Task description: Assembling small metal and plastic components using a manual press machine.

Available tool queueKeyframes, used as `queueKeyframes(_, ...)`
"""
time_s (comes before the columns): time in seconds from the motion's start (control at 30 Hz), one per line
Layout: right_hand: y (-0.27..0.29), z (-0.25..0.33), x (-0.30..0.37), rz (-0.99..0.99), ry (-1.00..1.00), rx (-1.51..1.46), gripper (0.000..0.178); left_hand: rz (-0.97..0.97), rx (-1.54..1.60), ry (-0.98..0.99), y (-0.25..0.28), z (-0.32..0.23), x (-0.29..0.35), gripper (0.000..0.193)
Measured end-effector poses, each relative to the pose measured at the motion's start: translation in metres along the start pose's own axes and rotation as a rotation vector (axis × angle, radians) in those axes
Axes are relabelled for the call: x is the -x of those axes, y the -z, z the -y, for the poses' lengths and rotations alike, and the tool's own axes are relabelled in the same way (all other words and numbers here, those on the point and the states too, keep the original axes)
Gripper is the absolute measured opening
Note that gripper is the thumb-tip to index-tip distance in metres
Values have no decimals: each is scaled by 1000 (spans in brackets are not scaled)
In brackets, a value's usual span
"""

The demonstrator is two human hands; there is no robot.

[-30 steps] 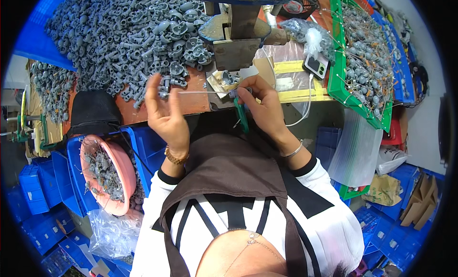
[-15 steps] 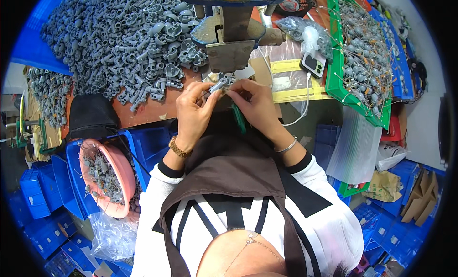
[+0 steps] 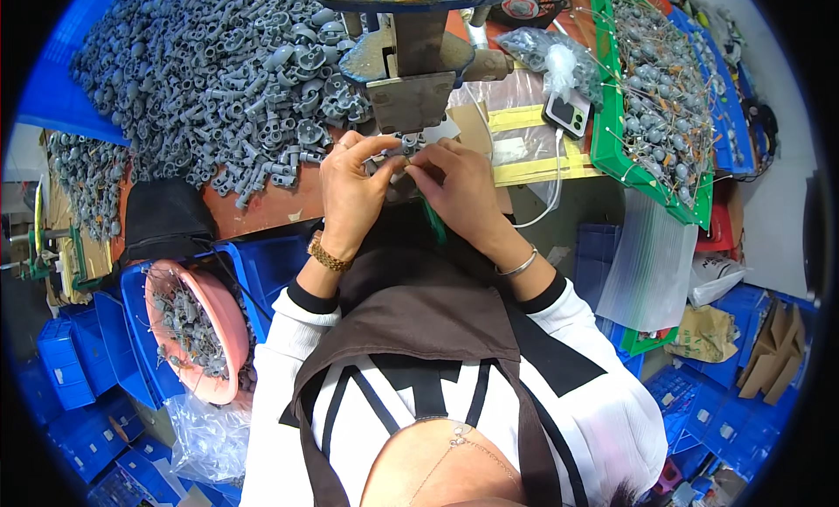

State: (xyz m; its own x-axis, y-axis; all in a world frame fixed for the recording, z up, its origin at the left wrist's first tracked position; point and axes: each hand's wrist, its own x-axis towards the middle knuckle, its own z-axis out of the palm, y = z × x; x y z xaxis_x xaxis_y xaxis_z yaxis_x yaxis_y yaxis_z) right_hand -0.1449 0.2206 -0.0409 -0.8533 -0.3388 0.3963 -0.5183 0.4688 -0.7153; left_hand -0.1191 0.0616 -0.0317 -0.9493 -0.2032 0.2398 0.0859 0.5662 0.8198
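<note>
Landmark: worn brown-grey metal press (image 3: 409, 100)
Small grey plastic fitting (image 3: 379, 164): wearer's side of press; axis unclear
Left hand (image 3: 348, 197): pinching it, seemingly nearer
Right hand (image 3: 461, 192): fingertips pinched, contents hidden

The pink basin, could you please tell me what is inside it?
The pink basin holds a heap of small grey parts. Those on top are visible; they cover the basin's bottom, so whatever lies deeper cannot be seen.
</note>
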Motion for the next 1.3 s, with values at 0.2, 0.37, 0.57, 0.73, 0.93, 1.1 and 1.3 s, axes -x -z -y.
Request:
queueKeyframes(0.2, 62, -34, -58, 127, -269, -410, 21, -40, -84, -27, -2, -3, 1, 19)
queueKeyframes(0.37, 91, -13, -180, 30, -249, -1220, 36, -61, -157, -56, -7, -4, 1, 19)
queueKeyframes(0.57, 100, 67, -52, -302, 441, -544, 28, -78, -163, -56, -4, -2, 6, 18)
queueKeyframes(0.73, 104, 44, 3, -106, 680, -170, 30, -12, -214, -190, -3, -4, 5, 25)
queueKeyframes(0.93, 227, -27, -110, -612, 117, -100, 14, 220, -162, -133, 15, -17, 32, 29)
queueKeyframes(1.1, 340, -222, -138, -387, -271, 1012, 24, 75, 953, 222, 64, -27, 80, 23)
queueKeyframes(1.3, 344, -261, -130, -229, -234, 996, 26, -1091, 731, 132, 183, 25, 134, 22)
